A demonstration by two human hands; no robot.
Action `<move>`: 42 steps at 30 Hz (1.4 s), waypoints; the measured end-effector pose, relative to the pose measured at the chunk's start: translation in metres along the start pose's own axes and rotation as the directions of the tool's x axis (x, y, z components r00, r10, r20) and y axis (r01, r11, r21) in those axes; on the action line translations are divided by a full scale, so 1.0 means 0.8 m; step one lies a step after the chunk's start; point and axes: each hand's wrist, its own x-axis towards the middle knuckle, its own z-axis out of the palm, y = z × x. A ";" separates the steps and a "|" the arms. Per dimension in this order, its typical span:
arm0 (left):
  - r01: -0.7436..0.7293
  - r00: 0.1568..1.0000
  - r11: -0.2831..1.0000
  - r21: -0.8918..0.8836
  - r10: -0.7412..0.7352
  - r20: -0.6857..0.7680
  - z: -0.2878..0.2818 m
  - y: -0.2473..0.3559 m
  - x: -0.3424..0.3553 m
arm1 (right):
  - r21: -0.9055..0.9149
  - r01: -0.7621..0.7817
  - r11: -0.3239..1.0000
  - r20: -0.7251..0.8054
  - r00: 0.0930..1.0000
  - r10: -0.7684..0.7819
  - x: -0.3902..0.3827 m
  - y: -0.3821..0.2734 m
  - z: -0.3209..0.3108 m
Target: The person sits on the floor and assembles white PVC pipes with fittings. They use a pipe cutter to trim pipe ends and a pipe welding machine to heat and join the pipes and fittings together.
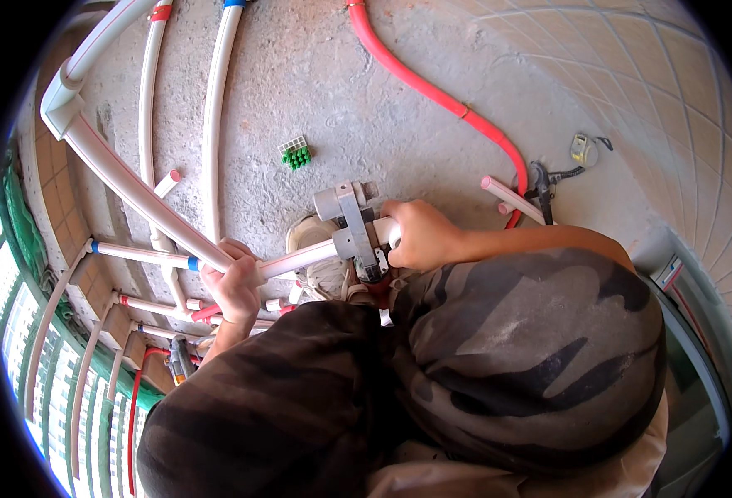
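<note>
My left hand is wrapped round a white plastic pipe with a thin red stripe, near where it meets a longer white pipe run. The pipe's right end meets a grey metal pipe-welding tool, which stands between my shoes. On the tool's other side, my right hand is closed on a short white pipe fitting, pressed up to the tool. The fingers partly hide that fitting. A white elbow joins the far end of the long run.
White pipes lie along the concrete floor at left. A red conduit curves across the back. Green plugs sit ahead. At right are cut pipe pieces, a black pipe cutter and a tape measure. Railings stand left.
</note>
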 end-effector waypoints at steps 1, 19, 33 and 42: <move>-0.001 1.000 1.000 -0.001 0.001 -0.005 -0.001 0.000 -0.001 | -0.006 0.000 1.000 0.016 1.000 0.000 0.001 -0.001 -0.001; -0.007 0.998 1.000 -0.016 0.008 0.059 -0.006 -0.011 0.004 | -0.134 0.103 0.986 -0.011 0.994 -0.105 -0.006 0.007 0.002; 0.071 0.997 0.997 0.037 -0.072 0.027 -0.015 -0.023 0.012 | -0.010 0.045 0.999 0.012 0.999 -0.045 0.006 0.003 0.007; 0.093 0.996 0.994 0.058 -0.094 0.011 -0.009 -0.021 0.014 | 0.028 0.025 0.999 0.061 0.998 -0.027 0.011 0.010 -0.001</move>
